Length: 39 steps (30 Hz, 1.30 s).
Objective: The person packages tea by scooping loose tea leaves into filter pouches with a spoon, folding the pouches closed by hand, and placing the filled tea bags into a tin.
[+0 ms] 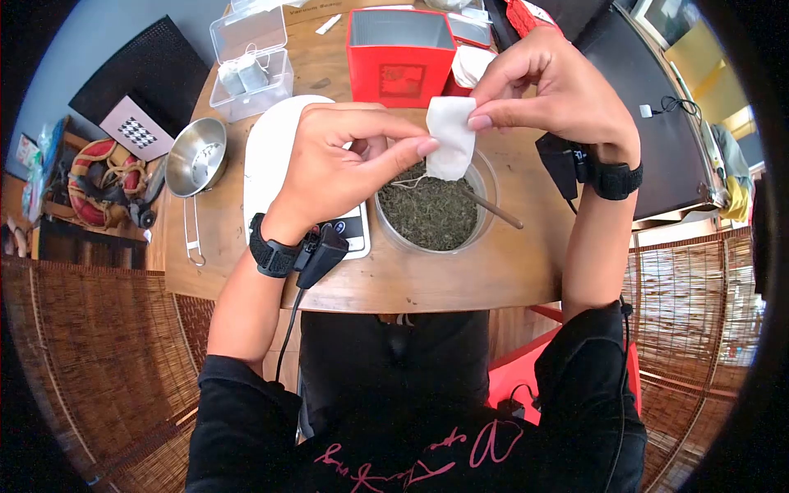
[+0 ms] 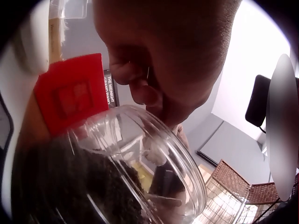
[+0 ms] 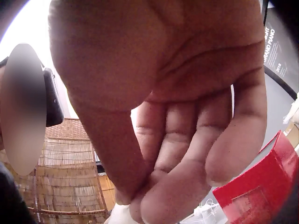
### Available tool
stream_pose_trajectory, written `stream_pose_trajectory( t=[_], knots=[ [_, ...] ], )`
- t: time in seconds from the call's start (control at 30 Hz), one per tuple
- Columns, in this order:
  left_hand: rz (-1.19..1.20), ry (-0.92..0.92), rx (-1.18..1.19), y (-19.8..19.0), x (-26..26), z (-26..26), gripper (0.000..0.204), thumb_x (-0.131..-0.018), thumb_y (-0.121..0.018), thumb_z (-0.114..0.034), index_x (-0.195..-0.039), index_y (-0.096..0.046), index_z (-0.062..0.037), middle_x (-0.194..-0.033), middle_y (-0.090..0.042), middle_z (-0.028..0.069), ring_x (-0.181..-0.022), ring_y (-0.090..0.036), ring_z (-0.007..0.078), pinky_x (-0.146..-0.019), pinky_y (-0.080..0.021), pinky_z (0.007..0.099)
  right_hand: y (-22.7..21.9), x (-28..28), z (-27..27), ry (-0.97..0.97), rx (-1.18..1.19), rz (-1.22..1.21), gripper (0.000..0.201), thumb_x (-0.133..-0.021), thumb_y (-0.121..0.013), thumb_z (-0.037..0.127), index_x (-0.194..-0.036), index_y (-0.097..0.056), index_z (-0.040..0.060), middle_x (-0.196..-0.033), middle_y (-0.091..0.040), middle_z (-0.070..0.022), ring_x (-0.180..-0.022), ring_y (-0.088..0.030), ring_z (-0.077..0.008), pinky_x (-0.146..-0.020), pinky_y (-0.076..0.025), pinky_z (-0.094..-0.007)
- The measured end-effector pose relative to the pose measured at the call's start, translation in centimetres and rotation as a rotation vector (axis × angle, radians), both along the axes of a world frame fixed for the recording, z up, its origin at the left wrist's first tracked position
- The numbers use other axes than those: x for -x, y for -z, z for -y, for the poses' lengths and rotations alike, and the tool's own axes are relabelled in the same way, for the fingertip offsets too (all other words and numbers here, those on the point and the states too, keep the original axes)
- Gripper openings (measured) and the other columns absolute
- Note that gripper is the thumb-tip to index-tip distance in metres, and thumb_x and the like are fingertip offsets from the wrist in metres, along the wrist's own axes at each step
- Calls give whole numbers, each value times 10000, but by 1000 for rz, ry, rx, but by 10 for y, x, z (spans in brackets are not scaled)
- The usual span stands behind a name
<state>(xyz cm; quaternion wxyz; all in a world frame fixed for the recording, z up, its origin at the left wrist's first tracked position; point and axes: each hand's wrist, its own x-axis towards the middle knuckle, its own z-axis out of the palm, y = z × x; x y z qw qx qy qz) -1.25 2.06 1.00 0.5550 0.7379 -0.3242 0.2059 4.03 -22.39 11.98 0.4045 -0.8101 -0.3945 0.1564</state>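
Note:
Both hands hold a small white pouch (image 1: 450,138) above a clear round tub of dark green dried leaves (image 1: 431,215). The left hand (image 1: 341,156) pinches its left edge between thumb and index finger. At the upper right edge, the right hand (image 1: 559,90) pinches it with thumb and fingers. A thin string hangs below the pouch over the leaves. A brown stick (image 1: 495,209) leans on the tub's rim. In the left wrist view the left hand (image 2: 163,56) is above the tub's wall; in the right wrist view the right hand (image 3: 163,107) has its fingertips on white material (image 3: 120,214).
A red box (image 1: 400,74) stands behind the tub. To the left are a white scale (image 1: 355,234), a metal pan (image 1: 196,158) and a clear lidded box (image 1: 255,94) holding white pouches. White round items (image 1: 472,64) lie beside the red box.

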Motion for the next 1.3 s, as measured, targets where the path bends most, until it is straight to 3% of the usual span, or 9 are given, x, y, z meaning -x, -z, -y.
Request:
stream_pose_trajectory(
  t=[0.3,0.53,0.63,0.83,1.0,1.07,1.13,1.23,1.3],
  knots=[
    [-158,53,66,2,3,-5,105,-838,-836,-96,-828,-769,-16,-591,-584,-77,-513,-423,-26,-477,-290,192,3,2,-1,-81,45,183,117,-812,-832,24,-885,-769,-42,-784,-737,-57,-711,-680,-85,-650,-533,-218],
    [-329,100,322,-6,3,-7,152,-926,-775,-151,-888,-755,-5,-750,-704,-9,-645,-552,12,-572,-404,184,-7,-12,32,-81,-171,-73,125,-914,-762,101,-957,-741,-15,-805,-716,-41,-642,-655,-70,-589,-528,-209],
    [-352,78,268,4,-3,-6,174,-931,-775,-177,-901,-752,-7,-718,-681,-41,-615,-520,-13,-555,-394,170,-6,-26,59,-82,-220,-59,139,-960,-709,142,-932,-722,6,-775,-693,-25,-620,-628,-65,-567,-497,-196],
    [-396,34,149,5,-4,-2,197,-914,-796,-204,-905,-753,-12,-650,-622,-81,-557,-456,-36,-501,-330,168,22,-64,67,284,-325,-104,158,-1011,-639,229,-967,-657,78,-747,-610,60,-563,-504,-4,-516,-373,-172],
    [-443,42,107,9,-7,-1,191,-909,-797,-198,-911,-755,-12,-622,-596,-83,-550,-454,-32,-495,-328,171,68,-100,61,507,-146,-98,185,-987,-660,255,-925,-687,83,-762,-627,56,-589,-523,-32,-530,-388,-210],
    [-443,33,85,9,-7,-1,188,-907,-798,-195,-914,-756,-12,-620,-592,-82,-549,-452,-30,-496,-328,171,90,-113,57,536,56,169,266,-934,-712,271,-948,-717,6,-717,-630,24,-641,-586,-92,-585,-465,-301],
    [-445,25,66,8,-7,-2,185,-904,-799,-191,-918,-757,-12,-617,-589,-81,-547,-450,-29,-497,-328,171,89,-110,63,628,180,232,229,-940,-718,226,-991,-705,4,-768,-621,26,-669,-534,-61,-614,-447,-259],
    [-425,8,69,5,-6,-1,172,-900,-798,-174,-921,-756,-9,-625,-588,-81,-548,-444,-29,-500,-329,171,72,-98,58,725,109,544,260,-887,-773,274,-962,-742,27,-696,-605,22,-660,-536,-85,-630,-464,-286],
    [-444,30,97,4,-5,-1,156,-895,-795,-154,-927,-756,-7,-639,-588,-84,-551,-435,-33,-505,-328,171,54,-83,49,628,89,451,273,-872,-788,277,-986,-749,31,-701,-620,9,-661,-541,-98,-639,-467,-284]
  ],
)
